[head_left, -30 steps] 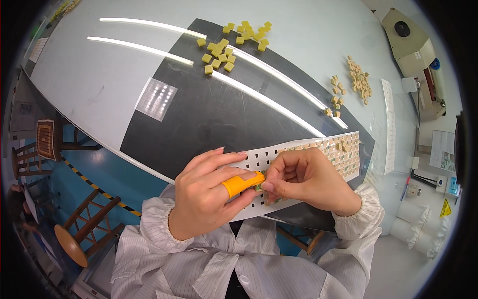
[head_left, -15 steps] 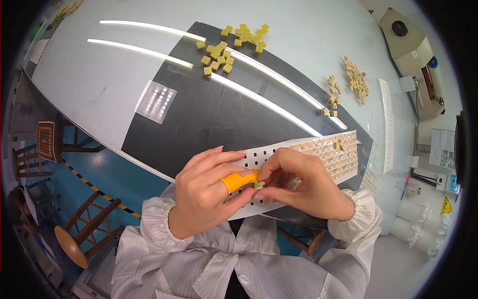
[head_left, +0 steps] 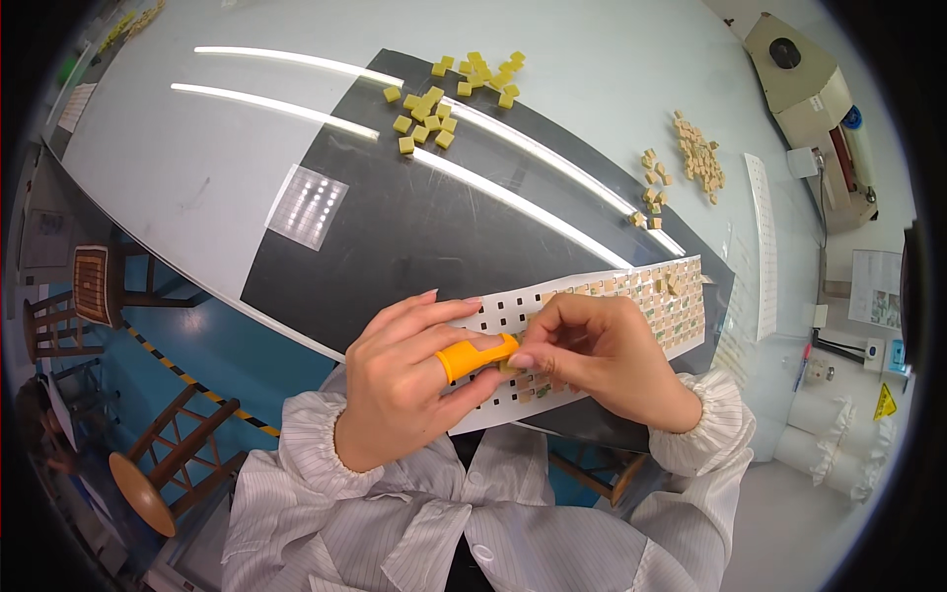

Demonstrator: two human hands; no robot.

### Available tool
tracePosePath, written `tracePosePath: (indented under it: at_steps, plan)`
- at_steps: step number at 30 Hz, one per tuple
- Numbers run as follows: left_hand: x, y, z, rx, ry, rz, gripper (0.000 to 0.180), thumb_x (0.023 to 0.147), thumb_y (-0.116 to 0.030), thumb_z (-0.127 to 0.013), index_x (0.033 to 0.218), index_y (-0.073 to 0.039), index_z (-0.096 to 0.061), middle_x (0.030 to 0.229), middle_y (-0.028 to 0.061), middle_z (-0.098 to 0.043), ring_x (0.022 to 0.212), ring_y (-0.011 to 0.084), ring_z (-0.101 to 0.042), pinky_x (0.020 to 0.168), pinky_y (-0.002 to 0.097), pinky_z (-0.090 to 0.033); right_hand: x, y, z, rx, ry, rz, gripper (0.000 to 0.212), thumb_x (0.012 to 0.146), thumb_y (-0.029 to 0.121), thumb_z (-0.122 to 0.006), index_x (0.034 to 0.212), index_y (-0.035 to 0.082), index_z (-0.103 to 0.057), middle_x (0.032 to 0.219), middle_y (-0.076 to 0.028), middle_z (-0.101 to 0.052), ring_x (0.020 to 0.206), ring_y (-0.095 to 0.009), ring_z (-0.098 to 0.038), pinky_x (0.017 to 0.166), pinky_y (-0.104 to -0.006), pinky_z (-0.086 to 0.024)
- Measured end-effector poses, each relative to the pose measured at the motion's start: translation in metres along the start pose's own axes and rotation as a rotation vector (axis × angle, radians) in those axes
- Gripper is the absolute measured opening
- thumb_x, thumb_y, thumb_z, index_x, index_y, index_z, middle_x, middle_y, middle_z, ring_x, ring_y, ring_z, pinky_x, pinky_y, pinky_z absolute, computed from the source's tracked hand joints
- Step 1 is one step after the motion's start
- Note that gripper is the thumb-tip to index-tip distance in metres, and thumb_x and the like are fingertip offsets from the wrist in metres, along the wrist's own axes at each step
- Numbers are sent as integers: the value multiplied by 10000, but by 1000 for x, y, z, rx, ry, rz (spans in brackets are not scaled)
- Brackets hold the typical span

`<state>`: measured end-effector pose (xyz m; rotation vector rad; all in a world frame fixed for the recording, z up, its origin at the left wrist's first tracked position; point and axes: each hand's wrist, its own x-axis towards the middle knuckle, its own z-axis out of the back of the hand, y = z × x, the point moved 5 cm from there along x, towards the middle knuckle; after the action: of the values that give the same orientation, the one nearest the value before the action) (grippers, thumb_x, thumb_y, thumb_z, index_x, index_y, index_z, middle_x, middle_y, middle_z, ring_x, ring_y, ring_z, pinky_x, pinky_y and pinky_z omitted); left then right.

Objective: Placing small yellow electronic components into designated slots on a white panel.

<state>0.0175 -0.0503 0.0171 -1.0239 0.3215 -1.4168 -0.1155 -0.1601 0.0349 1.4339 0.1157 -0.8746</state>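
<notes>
Fingers of the right hand (head_left: 604, 352) pinch a small block (head_left: 507, 365) beside the left hand (head_left: 400, 380) and its yellow guard (head_left: 473, 358), over a white sheet (head_left: 469, 421); whether the left pinches too, I cannot tell. The block looks light and stiff, best held by opposite sides.

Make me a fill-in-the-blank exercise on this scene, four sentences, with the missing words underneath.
1. The right hand wears no orange finger sleeve; that sits on the ____ one.
2. The uncovered part of the white sheet shows rows of small ____ squares.
3. In the picture, the loose heap of tan pieces lies to the ____ of the yellow cubes.
4. Around the wooden stool, the floor is ____.

Missing words: left; black; right; blue.
</notes>
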Motion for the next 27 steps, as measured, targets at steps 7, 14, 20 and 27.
tracePosePath:
  at_steps: [7, 14, 20, 27]
  plan:
    - [2, -3, 2, 3, 0, -7, 204, 670, -139, -831, 835, -56, -747, 874, 80, -724, 987, 226, -682, 913, 449, -516, -14, 6, 10, -514, -442, 383, 114, 822, 46, -721, 913, -2, -672, 819, -98, -622, 656, -202, -639, 581, -289, -503]
    - [3, -4, 1, 10, -5, -13, 192, 663, -126, -829, 820, -54, -747, 873, 82, -723, 977, 223, -684, 911, 451, -519, -15, 1, 4, -617, -481, 528, 101, 806, 32, -719, 889, 3, -671, 798, -97, -603, 669, -246, -636, 584, -314, -508]
    - [1, -1, -1, -1, -7, 9, 246, 644, -146, -847, 857, -72, -751, 884, 72, -730, 981, 236, -688, 929, 471, -498, -11, 1, 9, -523, -437, 364, 114, 809, 23, -745, 875, -15, -660, 807, -59, -621, 631, -113, -601, 577, -241, -491]
    - [1, -2, 1, 16, -17, -10, 196, 653, -130, -831, 817, -61, -748, 856, 71, -722, 979, 218, -685, 905, 451, -523, -7, 0, 10, 107, -88, 99, 153, 845, 82, -740, 848, -6, -615, 823, -49, -649, 716, -94, -625, 641, -242, -516]
